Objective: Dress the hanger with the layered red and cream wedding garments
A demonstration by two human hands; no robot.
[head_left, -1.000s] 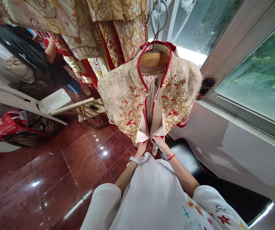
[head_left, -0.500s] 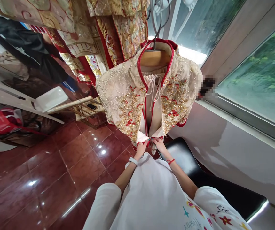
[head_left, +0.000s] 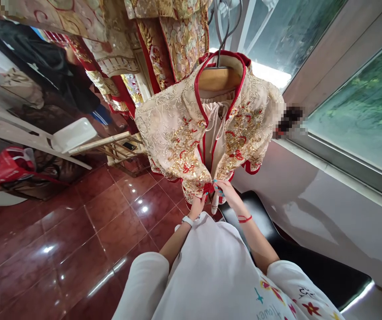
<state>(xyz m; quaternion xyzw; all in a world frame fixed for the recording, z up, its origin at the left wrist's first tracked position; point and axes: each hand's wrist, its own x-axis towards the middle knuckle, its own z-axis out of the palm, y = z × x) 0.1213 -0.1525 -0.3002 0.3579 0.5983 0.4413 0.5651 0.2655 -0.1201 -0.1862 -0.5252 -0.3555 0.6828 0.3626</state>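
An embroidered jacket [head_left: 191, 133], cream with gold beading and red trim, hangs on a wooden hanger [head_left: 219, 78] in front of a window [head_left: 354, 102]. Its 2 front panels meet at the bottom hem, where both of the person's hands work at the closure. The left hand [head_left: 198, 205], a white watch [head_left: 187, 221] on its wrist, pinches the lower edge of the left panel. The right hand [head_left: 224, 192], a red string [head_left: 244, 218] round its wrist, is closed on the red fastening at the hem; the 2 hands touch there. Above the hem the panels part, showing a pale lining with a drawstring. Behind the jacket hang more red and gold garments [head_left: 164, 40]. A black seat [head_left: 287, 249] stands just beside the person under the sill. On the red tiled floor [head_left: 77, 231] at left are a white chair [head_left: 73, 135] and a red bag [head_left: 7, 166]. Another person in dark clothes [head_left: 44, 66] stands in the background at left.
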